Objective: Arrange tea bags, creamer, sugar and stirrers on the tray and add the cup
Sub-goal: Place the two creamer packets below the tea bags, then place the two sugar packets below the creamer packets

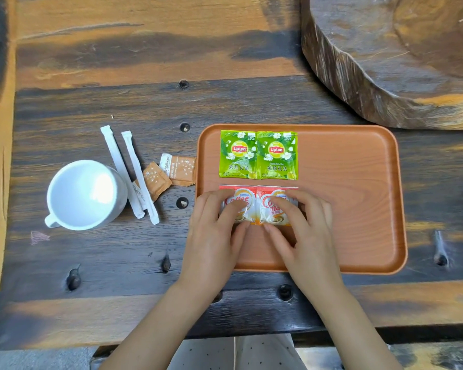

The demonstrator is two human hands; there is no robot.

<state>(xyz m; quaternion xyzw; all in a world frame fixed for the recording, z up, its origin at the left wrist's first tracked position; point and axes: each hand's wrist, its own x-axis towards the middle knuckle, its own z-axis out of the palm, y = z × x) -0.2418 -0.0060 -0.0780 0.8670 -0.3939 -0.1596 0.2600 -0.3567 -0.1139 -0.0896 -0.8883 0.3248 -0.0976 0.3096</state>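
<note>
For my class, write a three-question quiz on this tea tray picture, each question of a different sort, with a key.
1. True or false: the cup stands on the tray.
2. How many tea bags lie on the tray?
3. Both hands, left hand and right hand, rest on: A sugar packets, B creamer packets, C stirrers?

Key: 1 false, it is on the table; 2 two; 3 B.

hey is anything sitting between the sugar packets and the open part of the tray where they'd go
Nothing visible blocks them. The sugar packets lie on the table just left of the tray, one touching its rim. Only that low rim and the creamer packets under both hands lie rightward.
</note>
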